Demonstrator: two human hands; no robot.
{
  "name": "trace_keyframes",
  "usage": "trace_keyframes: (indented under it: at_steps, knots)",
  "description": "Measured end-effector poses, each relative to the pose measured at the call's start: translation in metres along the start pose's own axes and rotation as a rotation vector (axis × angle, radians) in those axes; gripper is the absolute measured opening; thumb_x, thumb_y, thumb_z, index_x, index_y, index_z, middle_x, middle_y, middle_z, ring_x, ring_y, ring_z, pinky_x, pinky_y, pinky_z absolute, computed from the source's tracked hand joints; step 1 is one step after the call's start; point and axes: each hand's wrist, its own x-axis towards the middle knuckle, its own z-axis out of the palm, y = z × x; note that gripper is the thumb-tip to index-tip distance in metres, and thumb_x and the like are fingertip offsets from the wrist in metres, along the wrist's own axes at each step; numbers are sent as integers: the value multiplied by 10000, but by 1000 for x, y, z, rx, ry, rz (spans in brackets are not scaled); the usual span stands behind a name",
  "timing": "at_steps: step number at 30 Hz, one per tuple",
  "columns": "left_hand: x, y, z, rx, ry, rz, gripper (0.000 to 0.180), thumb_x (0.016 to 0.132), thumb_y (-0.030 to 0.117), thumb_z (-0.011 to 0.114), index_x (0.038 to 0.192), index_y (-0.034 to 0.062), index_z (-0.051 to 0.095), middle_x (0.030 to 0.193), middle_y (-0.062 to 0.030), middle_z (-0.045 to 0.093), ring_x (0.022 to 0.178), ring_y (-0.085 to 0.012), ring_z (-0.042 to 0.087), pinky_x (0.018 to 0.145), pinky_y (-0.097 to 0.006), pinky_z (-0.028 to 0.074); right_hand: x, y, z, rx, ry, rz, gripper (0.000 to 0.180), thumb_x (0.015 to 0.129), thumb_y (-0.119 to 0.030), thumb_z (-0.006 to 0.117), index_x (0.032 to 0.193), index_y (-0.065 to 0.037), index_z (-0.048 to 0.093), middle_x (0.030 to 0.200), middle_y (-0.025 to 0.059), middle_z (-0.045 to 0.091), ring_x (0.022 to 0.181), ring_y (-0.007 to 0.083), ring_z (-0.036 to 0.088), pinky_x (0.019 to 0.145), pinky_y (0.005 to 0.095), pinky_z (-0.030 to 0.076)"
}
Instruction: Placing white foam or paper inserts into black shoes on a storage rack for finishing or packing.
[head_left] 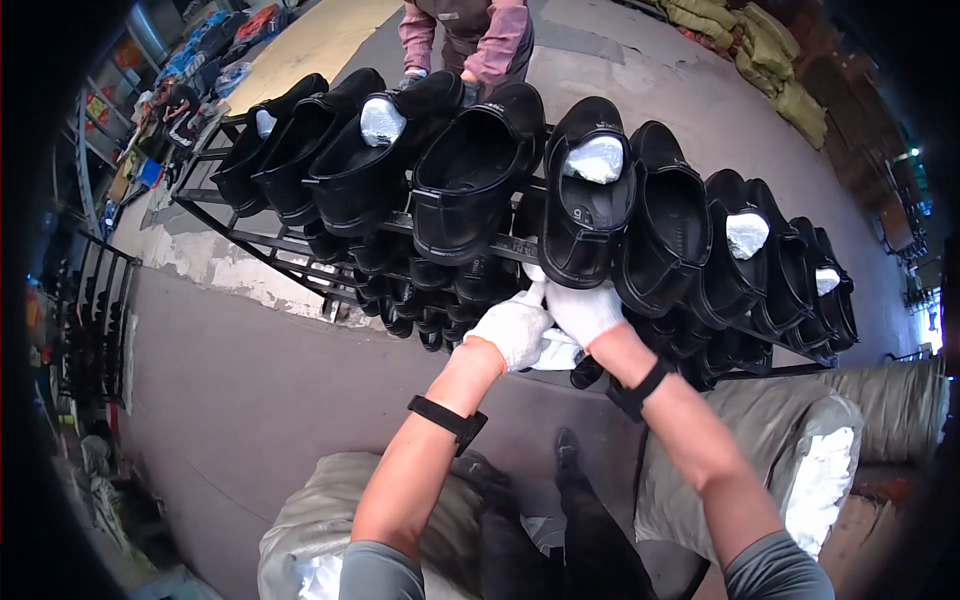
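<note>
My left hand point(513, 331), in a white glove with an orange cuff, is curled below the rack's top row. What its fingers hold, if anything, I cannot make out. Touching or nearly touching it is my right hand point(585, 313), also white-gloved, its fingers hidden beneath the heel of a black shoe point(577, 240). That shoe has a silvery wad point(596, 159) in its opening. A white piece point(558, 351), perhaps cloth or paper, shows just under both hands. To its right stands another black shoe point(652, 285); to its left, past a gap, a third shoe point(447, 225).
A dark metal rack point(262, 243) bears rows of black shoes, with more on lower levels. Across it stands another person point(468, 40) with hands near the shoes. Stuffed grey-green sacks point(745, 470) lie by my legs. Yellowish sacks point(770, 70) are piled at the far right.
</note>
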Motion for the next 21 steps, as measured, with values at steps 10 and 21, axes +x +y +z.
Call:
trace_keyframes:
  at_steps: [10,21]
  knots:
    - [-21,-20,0,-124,70,-105,283,931,145,730,1153,-30,746,1465,-301,629,1245,-450,684,1069,-466,567,2,-31,-23,611,137,-163,400,1103,-388,549,1317,-109,739,1317,232,730,1286,433,653,1163,521,476]
    - [-113,-29,-53,-531,277,-109,211,1040,183,696,1124,-11,692,1133,-174,761,979,-396,749,851,-448,615,-29,-23,-22,880,-16,-40,576,976,-276,756,1473,-8,645,1319,140,711,1271,266,661,1115,395,498]
